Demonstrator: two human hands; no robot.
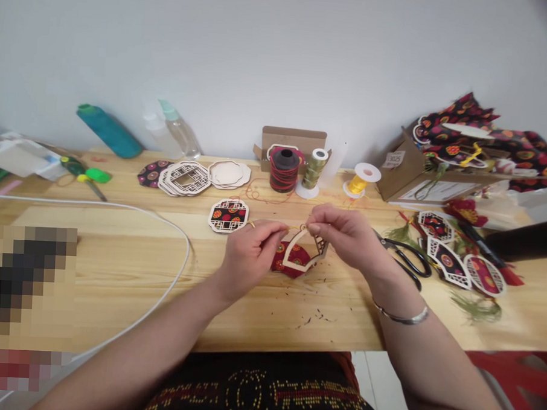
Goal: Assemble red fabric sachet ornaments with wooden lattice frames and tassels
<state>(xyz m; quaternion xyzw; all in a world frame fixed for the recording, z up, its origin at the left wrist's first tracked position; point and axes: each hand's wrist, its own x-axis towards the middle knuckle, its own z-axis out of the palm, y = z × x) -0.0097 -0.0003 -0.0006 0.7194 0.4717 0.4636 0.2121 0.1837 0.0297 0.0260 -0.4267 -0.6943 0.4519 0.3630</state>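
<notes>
Over the table, my right hand [344, 235] pinches the top of a fan-shaped wooden frame [294, 251] with a small loop at its upper corner. A thin yellow cord [292, 229] runs by that loop towards my left hand [253, 255], whose thumb and forefinger are pressed together on it. Dark red patterned fabric [293, 271] shows behind and below the frame; whether it is joined to it I cannot tell. Left of my hands lies a square-shaped wooden ornament [228, 216] with patterned fabric. Black-handled scissors [409, 259] rest beside my right wrist.
Along the wall stand a red cord spool [284, 172], a green thread spool [314, 170], a yellow thread spool [358, 183] and a spray bottle [179, 128]. A cardboard box [402, 168] holds fabric at right. Finished ornaments [447, 264] lie below it. A white cable [180, 273] curves at left.
</notes>
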